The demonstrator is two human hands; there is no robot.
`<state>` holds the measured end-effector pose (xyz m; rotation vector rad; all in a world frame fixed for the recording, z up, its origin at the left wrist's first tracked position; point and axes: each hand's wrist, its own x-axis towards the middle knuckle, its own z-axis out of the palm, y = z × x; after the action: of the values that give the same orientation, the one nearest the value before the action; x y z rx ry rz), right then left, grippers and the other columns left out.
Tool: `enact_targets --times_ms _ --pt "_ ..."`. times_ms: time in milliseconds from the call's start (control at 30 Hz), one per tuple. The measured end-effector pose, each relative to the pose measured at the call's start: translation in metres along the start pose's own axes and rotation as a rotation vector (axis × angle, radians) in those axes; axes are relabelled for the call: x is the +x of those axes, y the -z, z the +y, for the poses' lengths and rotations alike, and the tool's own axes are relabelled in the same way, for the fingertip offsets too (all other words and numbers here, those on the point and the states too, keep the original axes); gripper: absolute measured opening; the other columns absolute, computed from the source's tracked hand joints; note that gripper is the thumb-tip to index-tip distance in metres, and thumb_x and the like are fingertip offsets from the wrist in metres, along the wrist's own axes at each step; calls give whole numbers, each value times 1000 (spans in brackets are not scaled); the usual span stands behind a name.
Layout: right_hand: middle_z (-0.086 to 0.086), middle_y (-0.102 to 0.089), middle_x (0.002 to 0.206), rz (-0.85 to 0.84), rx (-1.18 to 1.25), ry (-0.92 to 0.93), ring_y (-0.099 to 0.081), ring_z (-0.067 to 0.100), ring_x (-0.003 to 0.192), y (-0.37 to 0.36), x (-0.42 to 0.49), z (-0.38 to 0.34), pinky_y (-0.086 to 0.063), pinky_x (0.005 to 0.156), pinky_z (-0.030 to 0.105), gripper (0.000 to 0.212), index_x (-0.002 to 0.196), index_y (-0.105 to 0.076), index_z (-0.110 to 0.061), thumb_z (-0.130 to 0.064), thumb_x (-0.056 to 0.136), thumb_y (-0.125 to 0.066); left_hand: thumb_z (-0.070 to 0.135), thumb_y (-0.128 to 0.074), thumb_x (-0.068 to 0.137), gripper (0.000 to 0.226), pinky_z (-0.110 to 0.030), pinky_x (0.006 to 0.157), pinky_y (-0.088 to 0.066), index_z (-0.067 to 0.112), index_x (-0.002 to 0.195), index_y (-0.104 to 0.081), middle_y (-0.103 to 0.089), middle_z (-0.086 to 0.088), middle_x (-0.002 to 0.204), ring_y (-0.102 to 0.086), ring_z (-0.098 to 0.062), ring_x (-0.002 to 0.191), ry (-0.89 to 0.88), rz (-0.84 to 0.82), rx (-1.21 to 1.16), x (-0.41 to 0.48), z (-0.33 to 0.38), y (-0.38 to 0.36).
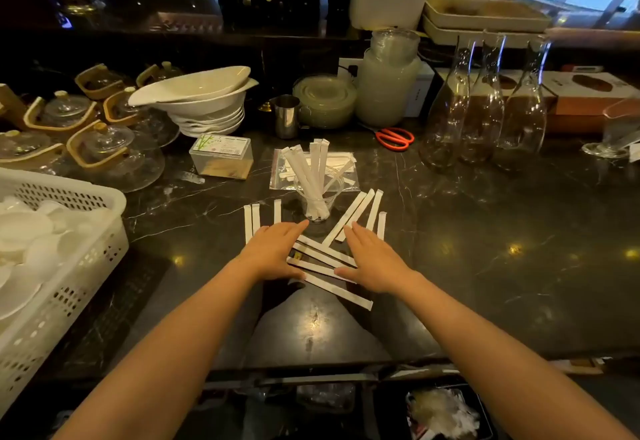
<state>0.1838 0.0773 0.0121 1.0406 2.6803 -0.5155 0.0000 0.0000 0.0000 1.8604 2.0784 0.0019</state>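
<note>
White sachets (325, 261) piled on dark tabletop (485, 232), before cup (317, 202). Left hand (273, 252), right hand (375, 261) flat, fingers straight, pressing pile from both sides; gripping nothing.

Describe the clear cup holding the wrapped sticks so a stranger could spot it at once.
Start at the dark marble counter, at its middle, where the left hand and right hand rest flat on loose wrapped sticks. Just beyond the hands stands a small clear cup. It alone has sticks standing in it; the tall glass carafes to its right are empty.
</note>
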Motion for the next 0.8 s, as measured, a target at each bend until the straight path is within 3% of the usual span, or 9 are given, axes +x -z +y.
enact_targets --times_ms 100,200,367,500,800 --pt "11 -21 155 -36 -20 -7 -27 29 139 -6 4 -3 -31 112 43 81 145 -19 -10 -47 84 -57 43 -74 67 105 -40 117 -20 20 147 -10 -19 -4 157 -18 -23 144 19 -99 -9 6 0 -1" --pt "10 -35 147 -69 -18 -46 -36 29 132 -11 6 -10 -37 106 42 79 140 -28 -10 -48 79 -62 40 -75 68 103 -43 119 -17 18 147 -12 -15 -5 157 -14 -24 145 19 -163 45 16 1 -4" --pt "11 -42 138 -79 -30 -94 -41 29 125 -14 11 -14 -40 99 41 81 133 -35 -9 -52 73 -67 36 -74 70 97 -43 118 -18 17 146 -17 -19 -5 156 -17 -24 144 1 -203 82 27 6 -4" --pt "12 -44 132 -86 -38 -130 -42 29 122 -17 13 -16 -42 95 40 74 127 -41 -8 -48 72 -69 35 -73 71 85 -40 112 -30 15 141 -30 -34 -6 149 -32 -25 136 -14 -203 75 31 9 -6" --pt "14 -44 132 -83 -47 -121 -41 30 122 -17 11 -21 -43 95 40 53 125 -45 -6 -33 83 -63 38 -70 74 52 -38 97 -37 18 119 -52 -53 -5 127 -48 -23 117 -35 -173 112 33 12 -8"
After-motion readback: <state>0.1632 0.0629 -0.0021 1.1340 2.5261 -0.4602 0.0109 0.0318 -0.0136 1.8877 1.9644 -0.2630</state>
